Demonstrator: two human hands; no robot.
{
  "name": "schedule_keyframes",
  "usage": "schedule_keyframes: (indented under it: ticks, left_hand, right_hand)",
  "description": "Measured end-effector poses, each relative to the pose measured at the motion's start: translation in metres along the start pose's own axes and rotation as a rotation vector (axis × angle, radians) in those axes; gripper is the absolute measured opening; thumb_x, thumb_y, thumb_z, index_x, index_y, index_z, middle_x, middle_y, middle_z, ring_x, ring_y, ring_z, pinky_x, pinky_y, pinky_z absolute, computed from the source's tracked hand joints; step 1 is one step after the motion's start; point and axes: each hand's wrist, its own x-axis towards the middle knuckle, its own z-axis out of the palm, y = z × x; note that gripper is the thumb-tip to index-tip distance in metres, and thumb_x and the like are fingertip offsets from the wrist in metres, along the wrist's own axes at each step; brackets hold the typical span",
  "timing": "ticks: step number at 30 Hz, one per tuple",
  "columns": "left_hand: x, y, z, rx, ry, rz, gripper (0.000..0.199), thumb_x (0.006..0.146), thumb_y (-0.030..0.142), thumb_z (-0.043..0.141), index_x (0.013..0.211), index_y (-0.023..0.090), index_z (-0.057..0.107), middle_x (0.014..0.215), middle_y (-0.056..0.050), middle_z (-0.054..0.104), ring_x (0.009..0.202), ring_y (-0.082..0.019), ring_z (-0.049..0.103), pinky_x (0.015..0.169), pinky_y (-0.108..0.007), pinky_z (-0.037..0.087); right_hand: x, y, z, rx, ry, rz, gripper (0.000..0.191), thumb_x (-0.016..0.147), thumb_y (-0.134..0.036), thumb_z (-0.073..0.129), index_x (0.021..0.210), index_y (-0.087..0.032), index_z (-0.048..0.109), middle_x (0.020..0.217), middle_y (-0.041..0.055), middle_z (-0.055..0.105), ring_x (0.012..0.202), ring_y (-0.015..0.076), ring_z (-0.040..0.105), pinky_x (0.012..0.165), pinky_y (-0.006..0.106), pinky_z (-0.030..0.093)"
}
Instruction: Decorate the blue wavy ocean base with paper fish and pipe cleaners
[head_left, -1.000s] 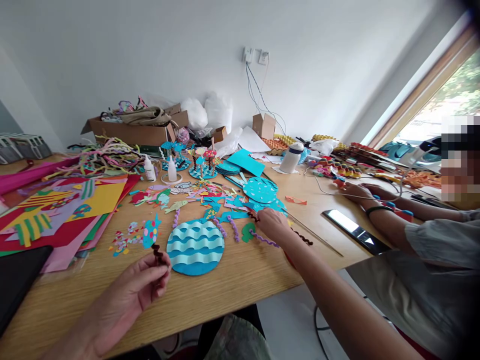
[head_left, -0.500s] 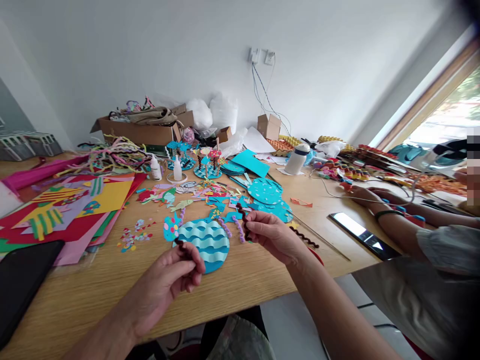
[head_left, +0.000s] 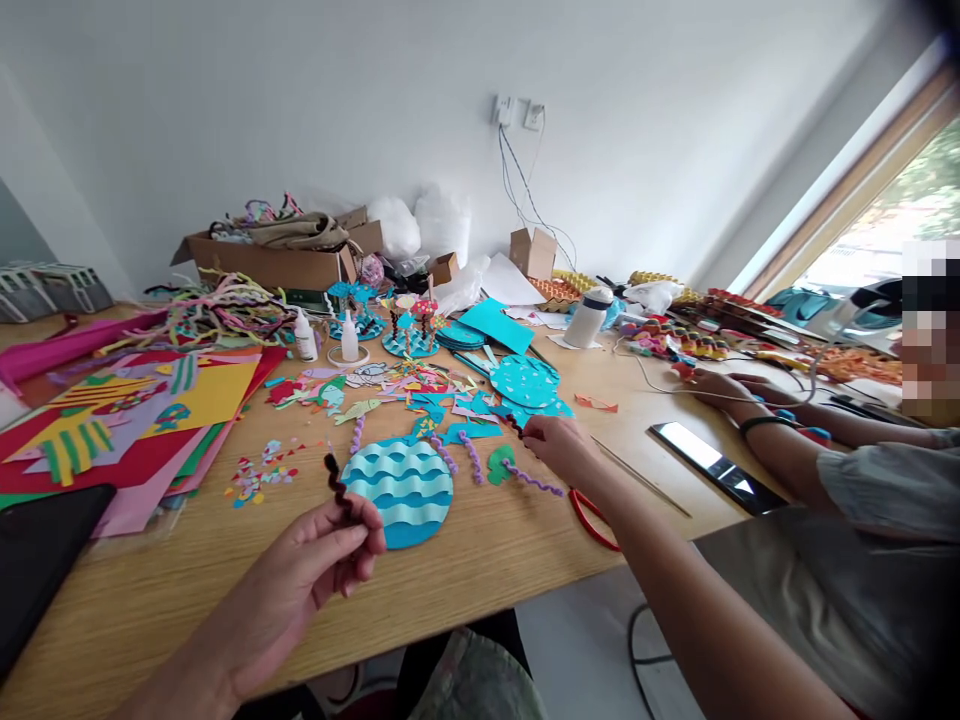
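My left hand [head_left: 341, 545] is closed, pinching a dark brown twisted pipe cleaner [head_left: 335, 483] that points upward in front of the blue disc's left edge. That round disc [head_left: 397, 490], with pale wavy paper strips, lies flat on the table. Further right, my right hand [head_left: 562, 445] is closed over the table. A short brown pipe cleaner [head_left: 514, 426] sticks out from its fingertips; the rest is hidden. Below that hand lies a purple twisted pipe cleaner [head_left: 534, 480] with a green paper cutout [head_left: 501, 465] at its end. Another purple pipe cleaner [head_left: 472, 458] lies beside the disc.
Red-handled scissors [head_left: 592, 520] and a thin stick [head_left: 645, 480] lie by my right forearm. Glue bottles [head_left: 349, 338] stand behind paper scraps. Coloured sheets [head_left: 217, 400] cover the left side. A phone [head_left: 712, 470] lies near another person's arms [head_left: 780, 420] at right.
My right hand has moved right and slightly forward, away from my left. The blue dotted cutout by the disc's left edge is no longer visible. The green cutout has come into view.
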Motion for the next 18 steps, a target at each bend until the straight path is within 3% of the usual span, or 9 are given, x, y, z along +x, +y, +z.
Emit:
schedule_keyframes:
  ticks: [6,12,18]
  left_hand:
    - [0.0,-0.005,-0.008,-0.046,0.054,-0.003,0.012,0.07,0.023,0.067,0.08,0.022,0.061,0.073,0.001,0.061,0.06,-0.01,0.051,0.05,-0.019,0.038]
    - [0.003,-0.003,-0.01,-0.047,0.066,-0.008,0.009,0.07,0.02,0.066,0.077,0.022,0.06,0.071,0.003,0.056,0.058,-0.008,0.047,0.05,-0.017,0.038]
    - [0.003,-0.003,-0.012,-0.062,0.077,-0.004,0.012,0.067,0.022,0.069,0.074,0.022,0.059,0.071,0.003,0.056,0.058,-0.008,0.047,0.05,-0.018,0.038]
  right_hand:
    - [0.003,0.006,-0.003,-0.217,-0.048,0.017,0.019,0.075,-0.015,0.048,0.076,-0.017,0.067,0.078,0.0078,0.066,0.073,0.0186,0.056,0.054,0.025,0.026]
    - [-0.027,-0.014,-0.012,-0.283,-0.138,-0.073,0.015,0.079,-0.025,0.05,0.078,-0.02,0.064,0.08,0.0044,0.066,0.074,0.0163,0.058,0.054,0.023,0.028]
    - [-0.044,-0.019,-0.011,-0.36,-0.199,-0.073,0.015,0.08,-0.024,0.052,0.089,-0.018,0.062,0.094,0.009,0.064,0.087,0.0207,0.059,0.062,0.024,0.033]
